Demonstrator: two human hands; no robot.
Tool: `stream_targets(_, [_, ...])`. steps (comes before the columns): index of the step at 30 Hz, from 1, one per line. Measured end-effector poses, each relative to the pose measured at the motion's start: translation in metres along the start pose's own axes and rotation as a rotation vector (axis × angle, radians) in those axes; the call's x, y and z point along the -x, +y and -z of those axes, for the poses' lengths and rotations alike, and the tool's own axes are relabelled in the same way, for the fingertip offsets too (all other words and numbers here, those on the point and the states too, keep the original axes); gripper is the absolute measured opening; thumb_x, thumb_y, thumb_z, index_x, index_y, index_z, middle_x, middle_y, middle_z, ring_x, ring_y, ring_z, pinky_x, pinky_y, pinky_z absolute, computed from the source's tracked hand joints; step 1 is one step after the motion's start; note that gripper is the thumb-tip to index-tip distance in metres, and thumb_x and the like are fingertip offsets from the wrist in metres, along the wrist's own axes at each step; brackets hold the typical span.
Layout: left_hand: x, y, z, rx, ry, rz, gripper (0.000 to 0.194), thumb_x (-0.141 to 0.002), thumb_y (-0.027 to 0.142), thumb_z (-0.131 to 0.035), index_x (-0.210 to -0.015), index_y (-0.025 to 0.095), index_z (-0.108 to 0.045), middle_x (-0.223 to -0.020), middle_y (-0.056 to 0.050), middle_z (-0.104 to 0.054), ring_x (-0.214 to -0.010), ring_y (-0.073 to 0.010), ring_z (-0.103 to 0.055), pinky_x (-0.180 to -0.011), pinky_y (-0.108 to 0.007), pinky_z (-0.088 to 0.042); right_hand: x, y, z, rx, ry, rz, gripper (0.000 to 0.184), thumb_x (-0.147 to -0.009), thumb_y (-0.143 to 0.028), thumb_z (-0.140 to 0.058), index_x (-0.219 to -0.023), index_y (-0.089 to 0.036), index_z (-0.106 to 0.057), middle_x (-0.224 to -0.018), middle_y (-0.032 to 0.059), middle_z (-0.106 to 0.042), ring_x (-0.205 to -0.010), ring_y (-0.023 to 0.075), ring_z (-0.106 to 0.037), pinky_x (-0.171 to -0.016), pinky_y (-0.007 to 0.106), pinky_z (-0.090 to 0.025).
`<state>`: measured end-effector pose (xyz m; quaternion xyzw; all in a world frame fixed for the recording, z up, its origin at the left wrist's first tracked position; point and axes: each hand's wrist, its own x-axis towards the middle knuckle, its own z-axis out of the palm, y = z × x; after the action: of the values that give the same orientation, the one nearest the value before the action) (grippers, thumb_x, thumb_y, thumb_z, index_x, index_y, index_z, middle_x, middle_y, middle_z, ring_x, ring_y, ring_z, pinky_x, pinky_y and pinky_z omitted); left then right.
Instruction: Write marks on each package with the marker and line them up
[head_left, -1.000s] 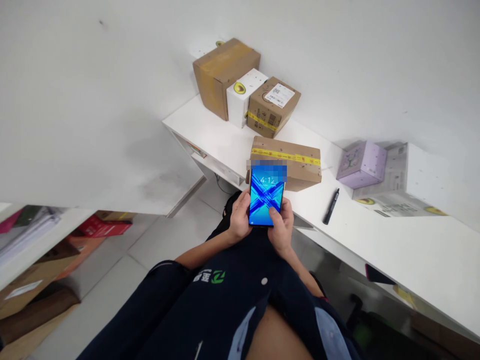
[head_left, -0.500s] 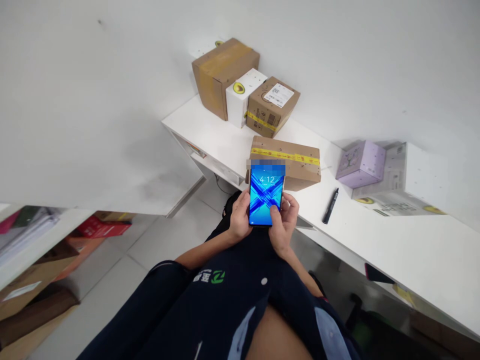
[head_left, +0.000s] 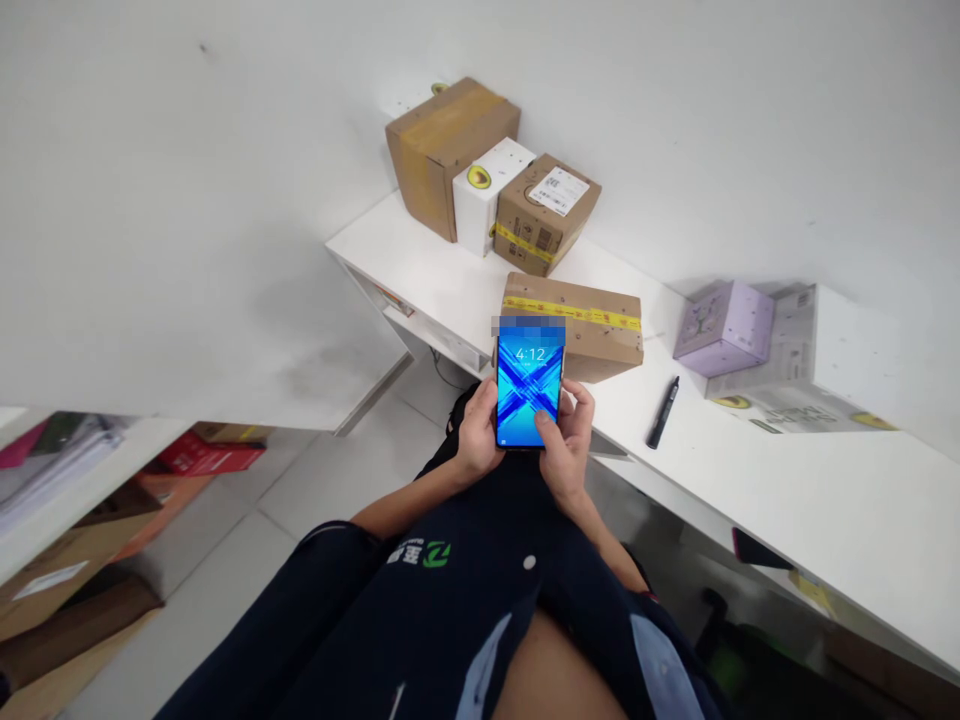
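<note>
Both my hands hold a smartphone (head_left: 529, 390) upright in front of my chest; its lit blue screen reads 4:12. My left hand (head_left: 475, 437) wraps the phone's left edge. My right hand (head_left: 568, 446) grips its right edge, with the thumb lying on the lower part of the screen. Just behind the phone, a flat cardboard box with yellow tape (head_left: 592, 322) lies on the white table (head_left: 787, 490).
At the table's far end stand a large cardboard box (head_left: 439, 140), a white box (head_left: 484, 190) and a smaller labelled carton (head_left: 544, 215). A black marker (head_left: 662, 412), a lilac box (head_left: 724, 327) and a white printed box (head_left: 814, 365) lie to the right. Shelves with cartons (head_left: 75, 560) stand at left.
The phone and both hands have risen slightly and shifted a touch to the left. The right thumb stays on the screen.
</note>
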<state>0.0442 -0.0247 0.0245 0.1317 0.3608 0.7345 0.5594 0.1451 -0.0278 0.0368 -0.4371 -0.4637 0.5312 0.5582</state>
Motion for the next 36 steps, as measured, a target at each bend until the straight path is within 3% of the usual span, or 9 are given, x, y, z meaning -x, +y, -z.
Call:
stream_targets(7, [0.0, 0.002, -0.002, -0.045, -0.024, -0.018, 0.035, -0.085, 0.053, -0.073, -0.101, 0.022, -0.076, -0.098, -0.004, -0.077, -0.098, -0.0231, -0.074, -0.091, -0.035, -0.059, 0.005, -0.001, 0.002, 0.112, 0.016, 0.057, 0.049, -0.087, -0.037, -0.068, -0.131, -0.03, -0.048, -0.123, 0.0051, -0.064, -0.112, 0.02, -0.063, -0.098, 0.039, -0.053])
stream_targets(12, [0.004, 0.0, -0.008, -0.052, -0.048, -0.026, 0.038, -0.083, 0.055, -0.074, -0.105, 0.023, -0.075, -0.104, -0.005, -0.077, -0.101, -0.0243, -0.072, -0.093, -0.038, -0.058, 0.004, 0.005, 0.015, 0.307, -0.102, 0.038, 0.086, -0.077, -0.04, -0.081, -0.15, -0.028, -0.039, -0.149, 0.012, -0.052, -0.138, 0.0281, -0.051, -0.118, 0.051, -0.042])
stream_targets(15, [0.011, -0.003, -0.01, -0.155, -0.193, -0.042, 0.043, -0.087, 0.057, -0.068, -0.116, 0.025, -0.075, -0.123, -0.008, -0.072, -0.109, -0.026, -0.07, -0.095, -0.039, -0.058, 0.004, 0.007, 0.019, 0.323, -0.143, -0.005, 0.103, -0.07, -0.04, -0.086, -0.156, -0.028, -0.033, -0.149, 0.014, -0.053, -0.134, 0.0293, -0.055, -0.112, 0.053, -0.048])
stream_targets(20, [0.008, 0.004, -0.007, -0.477, -0.585, -0.221, 0.048, -0.095, 0.056, -0.057, -0.131, 0.029, -0.071, -0.137, -0.012, -0.062, -0.129, -0.0309, -0.058, -0.11, -0.047, -0.05, 0.008, 0.001, 0.032, 0.189, -0.071, -0.048, 0.085, -0.073, -0.039, -0.083, -0.149, -0.029, -0.045, -0.134, 0.0108, -0.065, -0.106, 0.0225, -0.068, -0.09, 0.041, -0.06])
stream_targets(22, [-0.004, 0.013, 0.0, -0.6, -0.624, -0.385, 0.046, -0.09, 0.053, -0.065, -0.129, 0.03, -0.072, -0.134, -0.013, -0.063, -0.131, -0.0333, -0.056, -0.115, -0.052, -0.044, 0.009, -0.005, 0.049, 0.213, 0.049, -0.053, 0.08, -0.073, -0.041, -0.082, -0.145, -0.03, -0.05, -0.133, 0.0102, -0.066, -0.099, 0.0209, -0.068, -0.084, 0.039, -0.061])
stream_targets(25, [-0.038, 0.032, 0.017, -0.751, -0.427, -0.699, 0.056, -0.073, 0.051, -0.082, -0.125, 0.034, -0.07, -0.137, -0.01, -0.059, -0.133, -0.036, -0.053, -0.119, -0.057, -0.037, 0.007, -0.014, 0.089, 0.382, 0.321, -0.093, 0.089, -0.072, -0.047, -0.077, -0.152, -0.028, -0.042, -0.135, 0.0123, -0.063, -0.099, 0.0231, -0.067, -0.076, 0.039, -0.06])
stream_targets(27, [-0.067, 0.045, 0.03, -0.861, -0.375, -0.777, 0.08, -0.065, 0.053, -0.088, -0.137, 0.034, -0.059, -0.147, -0.011, -0.05, -0.142, -0.0387, -0.044, -0.122, -0.059, -0.031, 0.003, -0.019, 0.124, 0.573, 0.536, -0.183, 0.1, -0.072, -0.053, -0.073, -0.158, -0.023, -0.032, -0.138, 0.0153, -0.06, -0.107, 0.0282, -0.066, -0.079, 0.043, -0.06])
stream_targets(31, [-0.118, 0.06, 0.047, -1.064, -0.52, -0.531, 0.127, -0.057, 0.065, -0.09, -0.16, 0.031, -0.024, -0.165, -0.02, -0.027, -0.148, -0.0442, -0.035, -0.12, -0.064, -0.03, -0.006, -0.022, 0.189, 1.054, 0.773, -0.39, 0.107, -0.067, -0.051, -0.073, -0.158, -0.009, -0.035, -0.143, 0.0254, -0.056, -0.129, 0.0431, -0.057, -0.109, 0.058, -0.046])
stream_targets(36, [-0.15, 0.055, 0.043, -1.155, -0.713, -0.301, 0.141, -0.055, 0.062, -0.093, -0.164, 0.031, -0.009, -0.173, -0.021, -0.009, -0.156, -0.0468, -0.022, -0.122, -0.066, -0.027, -0.007, -0.015, 0.228, 1.293, 0.681, -0.621, 0.107, -0.07, -0.052, -0.071, -0.16, -0.009, -0.03, -0.141, 0.0317, -0.056, -0.131, 0.0502, -0.055, -0.108, 0.063, -0.044])
